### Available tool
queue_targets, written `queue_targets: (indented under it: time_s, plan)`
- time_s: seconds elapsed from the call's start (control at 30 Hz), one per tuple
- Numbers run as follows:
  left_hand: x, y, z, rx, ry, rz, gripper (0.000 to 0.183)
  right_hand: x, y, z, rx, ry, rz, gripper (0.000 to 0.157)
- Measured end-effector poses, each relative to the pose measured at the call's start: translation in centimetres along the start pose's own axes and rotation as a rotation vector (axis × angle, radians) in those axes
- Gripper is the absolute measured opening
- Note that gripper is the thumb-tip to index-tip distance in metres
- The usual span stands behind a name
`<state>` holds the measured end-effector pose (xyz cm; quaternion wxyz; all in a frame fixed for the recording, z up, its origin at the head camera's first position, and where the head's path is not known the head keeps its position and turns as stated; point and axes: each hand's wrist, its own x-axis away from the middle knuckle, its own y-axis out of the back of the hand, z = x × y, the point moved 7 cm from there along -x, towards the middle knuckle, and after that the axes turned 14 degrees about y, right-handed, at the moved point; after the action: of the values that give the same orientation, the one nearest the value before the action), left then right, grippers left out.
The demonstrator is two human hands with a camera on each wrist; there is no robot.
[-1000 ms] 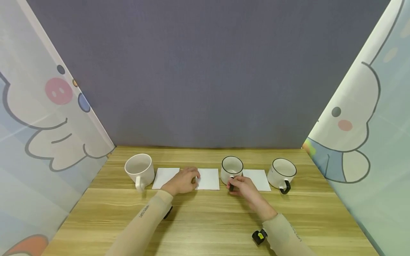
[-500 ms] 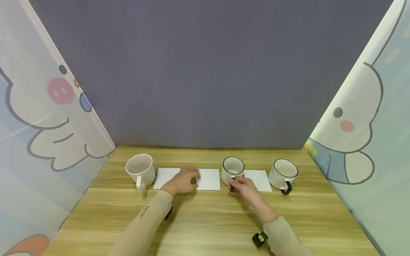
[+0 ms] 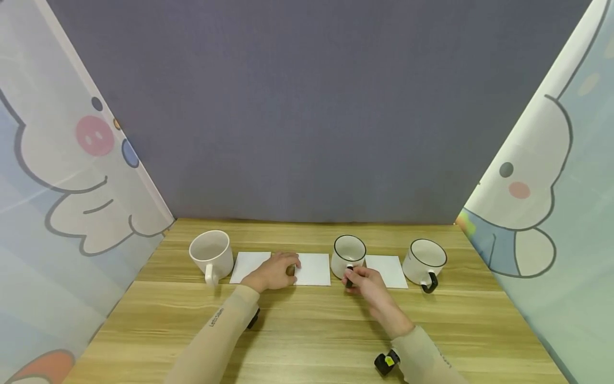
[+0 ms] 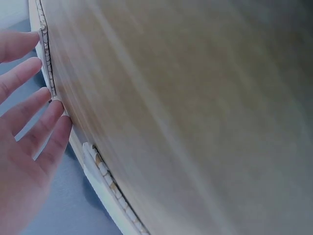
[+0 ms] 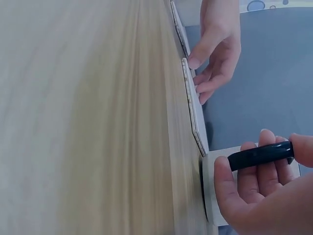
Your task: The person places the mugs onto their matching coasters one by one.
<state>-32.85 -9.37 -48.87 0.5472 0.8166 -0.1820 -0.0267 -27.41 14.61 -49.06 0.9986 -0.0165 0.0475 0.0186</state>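
Note:
My right hand [image 3: 371, 290] grips the black handle [image 5: 259, 155] of a white mug with a dark rim [image 3: 341, 266], thumb and fingers around it. The mug stands upright on the table between a middle white square of board [image 3: 314, 270] and a right white square [image 3: 389, 272]. My left hand [image 3: 272, 273] rests palm down between the left white square [image 3: 245, 264] and the middle one. Its fingertips lie at the middle square's left edge; in the left wrist view its fingers [image 4: 54, 137] are spread and hold nothing. Part of the left square is hidden behind this hand.
A larger plain white mug [image 3: 219, 262] stands at the left, handle toward me. Another white mug with a dark rim and black handle [image 3: 422, 261] stands at the right. Behind the wooden table [image 3: 307, 336] rises a grey panel [image 3: 307, 117], with printed cloth [image 3: 532, 176] along the sides.
The head view has shifted very slightly. Both hands, the mugs and the white squares keep their places relative to one another.

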Motion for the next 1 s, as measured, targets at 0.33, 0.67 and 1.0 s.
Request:
queue_targets:
  time_s: [0.33,0.67,1.0]
  plan:
    - [0.2,0.0,-0.1,0.033,-0.030,-0.002,0.028,0.0,-0.1,0.2,-0.028,0.014,-0.042,0.018]
    - [0.1,0.2,0.1,0.033,-0.011,0.000,0.028,-0.1,0.0,1.8,0.009,0.049,-0.044,0.020]
    - [0.1,0.1,0.1,0.037,0.005,0.003,0.026,-0.4,-0.8,2.3,0.030,0.067,-0.034,0.020]
